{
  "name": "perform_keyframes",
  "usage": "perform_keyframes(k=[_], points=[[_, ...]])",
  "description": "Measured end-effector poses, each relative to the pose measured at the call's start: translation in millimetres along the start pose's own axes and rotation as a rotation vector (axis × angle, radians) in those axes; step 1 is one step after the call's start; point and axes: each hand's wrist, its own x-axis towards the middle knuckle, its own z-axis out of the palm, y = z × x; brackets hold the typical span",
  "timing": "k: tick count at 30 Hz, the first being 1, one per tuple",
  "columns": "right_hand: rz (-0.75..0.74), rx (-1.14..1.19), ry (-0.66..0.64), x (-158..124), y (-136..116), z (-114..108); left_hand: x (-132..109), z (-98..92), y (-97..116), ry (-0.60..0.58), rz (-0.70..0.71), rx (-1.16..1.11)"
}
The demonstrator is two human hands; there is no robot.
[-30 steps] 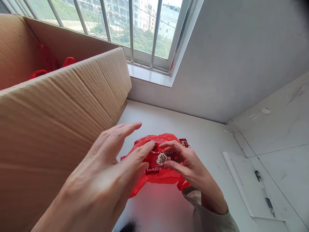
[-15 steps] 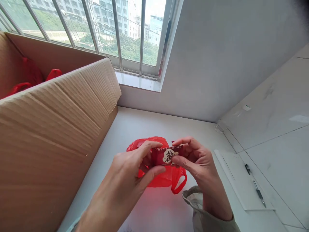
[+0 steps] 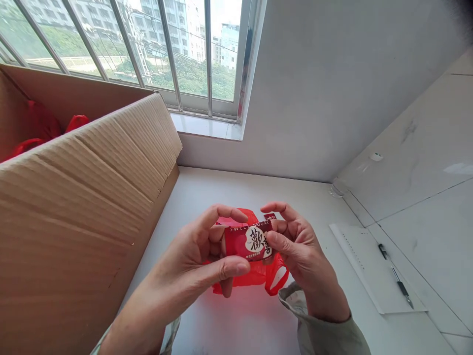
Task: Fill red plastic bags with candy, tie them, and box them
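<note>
A small dark red sweet packet [image 3: 236, 241] is held level between my hands, with "SWEET SUGAR" and a cream patch of black characters facing me. My right hand [image 3: 299, 246] pinches its right end between thumb and fingers. Around the left end curls my left hand [image 3: 195, 251], fingers partly behind the packet and thumb along its lower edge. Another dark red bit [image 3: 270, 216] shows by my right fingertips; whether it joins the packet I cannot tell. Below and behind lies a red plastic bag [image 3: 251, 276] on the white table [image 3: 236, 325], one handle loop to the right.
On the left stands a large open cardboard box [image 3: 84, 197] with red bags [image 3: 42, 121] inside. A notepad [image 3: 354, 256] and a pen [image 3: 397, 276] lie at the right by the tiled wall. A barred window [image 3: 192, 54] is behind the table.
The packet has moved slightly left and tilted so more of its printed face shows. My left hand has opened a little around it, its thumb lower. The view has shifted slightly.
</note>
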Motion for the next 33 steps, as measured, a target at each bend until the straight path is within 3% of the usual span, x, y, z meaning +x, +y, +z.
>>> perform_keyframes(k=[3, 7, 14, 18, 27, 33], points=[[0.005, 0.024, 0.004, 1.6, 0.1, -0.4, 2.2, 1.2, -1.3, 0.031, 0.014, 0.036], [-0.050, -0.135, 0.055, 0.3, -1.5, -2.5, 0.6, -0.4, -2.1, 0.121, -0.042, 0.327], [-0.111, -0.321, 0.056, -4.3, -3.5, -1.5, -2.2, -3.2, -3.6, 0.155, 0.109, 0.767], [-0.105, -0.344, 0.064, -4.9, -3.6, -1.7, -0.2, -4.6, -5.7, 0.175, 0.219, 0.823], [-0.062, -0.373, -0.015, -1.9, -0.6, 4.7, -3.1, -5.1, -9.1, 0.231, 0.224, 0.846], [-0.105, -0.476, 0.043, -3.1, -0.7, 6.6, -6.0, -1.2, -6.1, 0.329, 0.370, 0.984]])
